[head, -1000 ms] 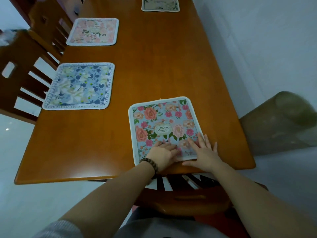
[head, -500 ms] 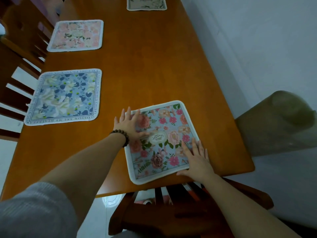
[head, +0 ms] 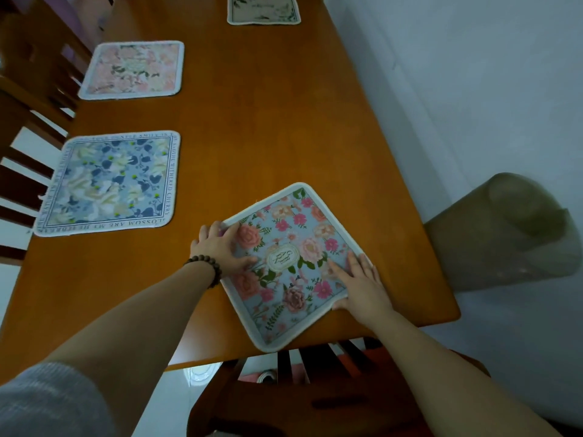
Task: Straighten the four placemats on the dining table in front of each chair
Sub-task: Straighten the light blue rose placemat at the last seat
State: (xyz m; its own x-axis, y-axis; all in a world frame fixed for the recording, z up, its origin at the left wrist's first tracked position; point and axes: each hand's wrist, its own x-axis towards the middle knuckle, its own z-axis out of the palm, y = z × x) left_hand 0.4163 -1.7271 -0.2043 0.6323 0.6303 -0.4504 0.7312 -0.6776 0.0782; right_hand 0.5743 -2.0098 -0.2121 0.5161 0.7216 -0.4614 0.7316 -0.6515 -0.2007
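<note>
A light-blue placemat with pink roses [head: 291, 247] lies skewed at the near end of the wooden table [head: 258, 127], one corner reaching the table's front edge. My left hand [head: 222, 247], a bead bracelet on its wrist, presses flat on the mat's left corner. My right hand [head: 362, 287] lies flat on the mat's right corner, thumb at its edge. A blue and white flowered placemat [head: 108, 182] sits square at the left side. Farther back lie a pale pink placemat [head: 134, 69] and a cream placemat [head: 263, 9] at the far end.
A wooden chair [head: 303, 395] stands tucked under the near table end below my arms. Chair backs [head: 28, 127] line the left side. A translucent brownish cylinder-like object [head: 508, 228] stands on the floor to the right, by the white wall.
The rose placemat has turned further, now lying like a diamond with a corner at the front edge. My left hand went from the mat's near edge to its left corner; my right hand stayed on it.
</note>
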